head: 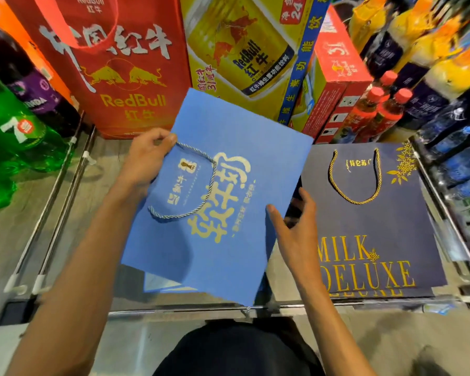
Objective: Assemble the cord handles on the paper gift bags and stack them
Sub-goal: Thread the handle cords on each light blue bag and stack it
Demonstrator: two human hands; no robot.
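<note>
Nearest the body, the right grip point(296, 229) lies with its fingers straight and spread. It holds nothing. Its thumb is laid on the long edge of the light blue bag point(239, 131), and the fingers reach past that edge. This looks like steadying, so the flat bag does not swing while the other side is handled.

Across from it, the left grip point(144, 161) is curled tight on the bag's top edge, right where one end of the blue-white cord handle point(213, 175) enters the paper. The bag hangs tilted between the two grips, lifted off the grey surface point(98, 172). Its cord lies slack in a loop on the printed face, so this handle seems fitted, and holding the bag by its top suits checking it or carrying it to a pile.

Below the left grip, another pale blue sheet point(158, 282) shows from under the lifted bag; I cannot tell whether it is a second bag.

Just beyond the right grip lies the navy bag point(364, 221), flat, with its gold cord point(356, 202) already looped on top. It probably marks where finished bags are stacked.

Farther off, past the left grip, a red carrier bag point(125, 77) and a yellow carton point(242, 50) stand upright.
</note>
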